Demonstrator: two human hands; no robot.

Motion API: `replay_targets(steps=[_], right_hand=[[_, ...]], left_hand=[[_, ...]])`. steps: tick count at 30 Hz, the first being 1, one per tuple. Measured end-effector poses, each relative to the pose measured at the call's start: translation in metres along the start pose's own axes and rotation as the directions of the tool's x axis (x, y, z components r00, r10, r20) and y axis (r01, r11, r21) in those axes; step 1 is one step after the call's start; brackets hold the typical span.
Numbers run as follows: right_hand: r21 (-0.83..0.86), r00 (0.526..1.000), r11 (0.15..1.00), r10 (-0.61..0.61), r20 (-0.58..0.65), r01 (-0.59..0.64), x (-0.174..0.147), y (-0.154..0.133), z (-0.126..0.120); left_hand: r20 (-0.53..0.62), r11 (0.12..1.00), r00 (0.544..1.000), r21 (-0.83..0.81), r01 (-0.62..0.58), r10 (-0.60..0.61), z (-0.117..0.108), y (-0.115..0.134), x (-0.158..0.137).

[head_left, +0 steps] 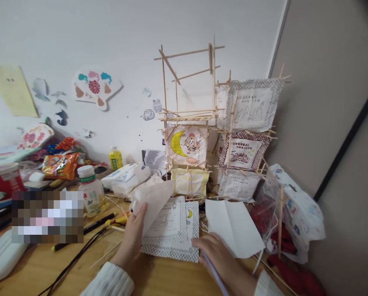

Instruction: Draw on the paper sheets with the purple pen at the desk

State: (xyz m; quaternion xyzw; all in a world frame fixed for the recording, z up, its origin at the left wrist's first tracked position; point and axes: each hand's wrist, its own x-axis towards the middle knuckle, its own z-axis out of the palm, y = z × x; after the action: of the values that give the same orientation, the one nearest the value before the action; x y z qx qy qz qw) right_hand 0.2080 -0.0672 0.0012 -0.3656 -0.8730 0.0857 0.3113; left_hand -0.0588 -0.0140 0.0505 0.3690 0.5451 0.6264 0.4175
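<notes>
My left hand (134,234) pinches a thin white sheet of paper (159,199), whose far end is lifted and curled. Under it on the wooden desk lie patterned paper drawings (168,251) with crosshatched borders, one overlapping another. My right hand (219,253) is closed around a slim lavender pen (214,272), its fingertips at the right edge of the drawings. Just beyond that hand rests a creased blank white sheet (233,226). Behind stands a lantern-like frame of thin wooden sticks (188,112), with decorated paper panels (188,146) on its lower levels.
A clear plastic bottle (91,193), black markers (94,224), a dark cord (76,259) and a tissue pack (125,179) crowd the left. A plastic bag (297,209) and red balloon-like items (295,275) lie right. The wall (134,37) stands behind.
</notes>
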Motion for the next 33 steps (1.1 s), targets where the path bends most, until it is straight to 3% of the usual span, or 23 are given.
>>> replay_targets(steps=[5, 10, 14, 17, 19, 20, 22, 23, 24, 25, 27, 29, 31, 33], right_hand=[[-0.012, 1.0, 1.0, -0.009, -0.019, 0.009, -0.001, 0.003, 0.004], [0.035, 0.998, 0.999, -0.013, -0.066, 0.016, -0.001, 0.007, 0.007], [0.021, 0.997, 1.0, 0.016, -0.079, -0.014, 0.0, 0.004, 0.003], [0.002, 0.996, 1.0, 0.025, -0.085, -0.025, 0.0, 0.001, 0.001], [-0.009, 0.997, 0.999, 0.03, -0.07, -0.031, -0.001, -0.001, 0.0], [-0.017, 0.998, 0.999, 0.03, -0.057, -0.031, 0.0, -0.001, -0.001], [-0.038, 0.999, 0.999, 0.028, -0.026, -0.029, 0.0, -0.003, -0.003], [-0.051, 1.0, 0.998, 0.028, -0.01, -0.029, 0.001, -0.004, -0.004], [-0.063, 0.999, 0.998, 0.032, 0.006, -0.031, 0.002, -0.005, -0.006], [-0.073, 0.999, 0.997, 0.04, 0.021, -0.039, 0.002, -0.006, -0.007], [-0.086, 0.998, 0.995, 0.055, 0.04, -0.052, 0.003, -0.006, -0.008], [-0.096, 0.997, 0.994, 0.061, 0.037, -0.057, 0.003, -0.005, -0.009], [-0.103, 0.997, 0.993, 0.063, 0.036, -0.059, 0.004, -0.005, -0.008], [-0.107, 0.997, 0.992, 0.064, 0.044, -0.059, 0.005, -0.005, -0.008]], left_hand=[[-0.02, 0.995, 0.996, -0.055, 0.089, -0.09, 0.008, -0.007, 0.002], [0.028, 0.994, 0.996, 0.07, 0.083, -0.085, 0.013, -0.019, 0.002], [0.028, 0.968, 0.999, 0.249, -0.029, 0.023, 0.008, -0.018, 0.001], [0.02, 0.904, 0.975, 0.371, -0.212, 0.221, 0.001, -0.008, 0.001], [-0.003, 0.83, 0.925, 0.442, -0.34, 0.38, -0.002, 0.001, 0.0], [-0.008, 0.757, 0.875, 0.504, -0.415, 0.484, -0.004, 0.003, -0.002], [0.09, 0.502, 0.71, 0.646, -0.575, 0.698, -0.004, 0.004, -0.005], [0.228, 0.323, 0.609, 0.68, -0.658, 0.76, -0.002, 0.002, -0.007], [0.416, 0.141, 0.515, 0.659, -0.739, 0.75, 0.0, -0.002, -0.01], [0.608, 0.002, 0.445, 0.589, -0.808, 0.657, 0.003, -0.006, -0.013], [0.854, -0.076, 0.389, 0.438, -0.896, 0.345, 0.011, -0.015, -0.02], [0.893, -0.065, 0.431, 0.441, -0.895, 0.127, 0.018, -0.019, -0.028], [0.856, -0.069, 0.51, 0.516, -0.854, 0.08, 0.023, -0.018, -0.033], [0.841, -0.079, 0.532, 0.54, -0.838, 0.1, 0.025, -0.014, -0.035]])
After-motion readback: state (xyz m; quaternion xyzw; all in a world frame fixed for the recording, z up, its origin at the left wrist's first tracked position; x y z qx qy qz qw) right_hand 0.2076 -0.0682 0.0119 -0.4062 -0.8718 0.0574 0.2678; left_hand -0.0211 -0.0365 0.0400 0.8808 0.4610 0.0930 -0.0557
